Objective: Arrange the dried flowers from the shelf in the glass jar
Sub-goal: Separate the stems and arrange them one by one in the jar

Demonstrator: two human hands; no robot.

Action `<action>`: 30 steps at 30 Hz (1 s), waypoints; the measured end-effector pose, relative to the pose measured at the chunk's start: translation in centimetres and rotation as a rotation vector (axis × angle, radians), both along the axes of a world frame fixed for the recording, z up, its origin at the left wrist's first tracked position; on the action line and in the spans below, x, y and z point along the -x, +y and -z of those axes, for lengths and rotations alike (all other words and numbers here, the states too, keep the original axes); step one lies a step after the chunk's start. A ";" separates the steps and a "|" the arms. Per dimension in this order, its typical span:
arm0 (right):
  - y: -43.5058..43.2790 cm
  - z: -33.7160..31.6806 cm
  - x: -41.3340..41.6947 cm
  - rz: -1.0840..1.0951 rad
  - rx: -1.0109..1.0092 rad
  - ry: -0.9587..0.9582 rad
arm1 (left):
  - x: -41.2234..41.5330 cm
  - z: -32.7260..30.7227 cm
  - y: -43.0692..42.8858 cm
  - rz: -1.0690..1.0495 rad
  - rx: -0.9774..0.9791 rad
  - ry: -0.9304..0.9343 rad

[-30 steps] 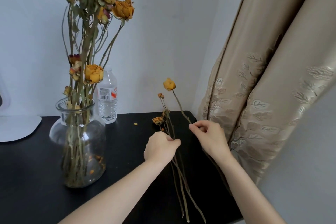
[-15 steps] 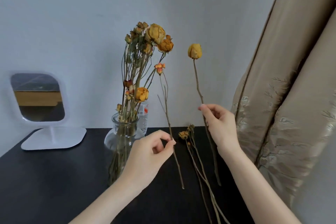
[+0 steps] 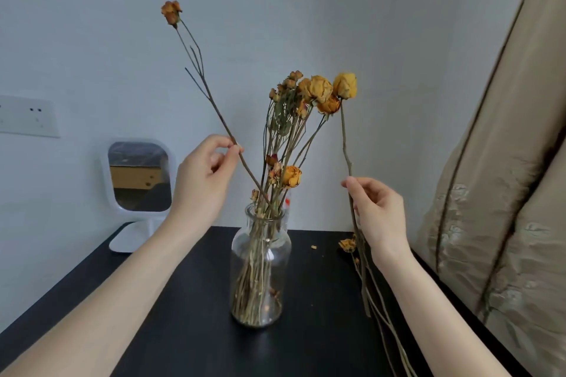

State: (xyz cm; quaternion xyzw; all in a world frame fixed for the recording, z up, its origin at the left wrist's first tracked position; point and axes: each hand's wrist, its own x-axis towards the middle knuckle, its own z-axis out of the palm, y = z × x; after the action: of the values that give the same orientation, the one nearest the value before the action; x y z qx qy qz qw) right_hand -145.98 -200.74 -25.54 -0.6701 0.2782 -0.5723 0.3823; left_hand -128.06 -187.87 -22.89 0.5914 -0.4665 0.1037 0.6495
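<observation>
A clear glass jar [image 3: 261, 257] stands on the black shelf top [image 3: 190, 315], filled with several dried yellow and orange flowers. My left hand [image 3: 203, 180] pinches a thin branched stem with a small orange bud [image 3: 171, 13] at its top; the stem slants down, its lower end at the jar's mouth. To the jar's right, my right hand [image 3: 378, 211] pinches a second stem upright, topped by a yellow dried rose [image 3: 345, 85]. More loose dried stems [image 3: 379, 309] lie on the shelf under my right forearm, with a small dried bloom [image 3: 347, 244] at their far end.
A white-framed mirror [image 3: 138, 177] stands at the back left of the shelf. A wall socket plate [image 3: 27, 116] sits on the left wall. A beige embroidered curtain [image 3: 502, 193] hangs close on the right. A plastic bottle is mostly hidden behind the jar.
Both hands have lifted a stem each off the shelf. My left hand has swung its thin stem up and over to the jar's mouth; my right hand holds its rose beside the bouquet.
</observation>
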 end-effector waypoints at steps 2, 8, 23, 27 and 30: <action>0.1 0.0 -0.2 0.003 0.012 0.001 | -0.5 -0.4 -0.5 -0.024 -0.031 -0.021; 0.1 0.1 -0.3 -0.001 0.023 0.021 | -1.5 -0.9 -1.5 -0.077 -0.097 -0.079; 0.6 -0.4 -0.8 0.016 0.052 -0.062 | -2.4 1.5 -2.9 -0.098 -0.379 -0.226; 0.6 -0.5 -1.1 0.010 0.054 -0.067 | -2.3 2.7 -3.2 -0.066 -0.523 -0.206; 0.7 -0.2 -1.5 0.012 0.060 -0.051 | -2.3 3.0 -3.3 -0.041 -0.602 -0.179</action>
State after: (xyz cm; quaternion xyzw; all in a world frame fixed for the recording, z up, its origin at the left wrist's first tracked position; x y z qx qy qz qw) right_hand -144.52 -200.05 -25.34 -0.6648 0.2548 -0.5996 0.3656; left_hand -125.73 -191.19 -25.89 0.7548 -0.5196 0.0259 0.3994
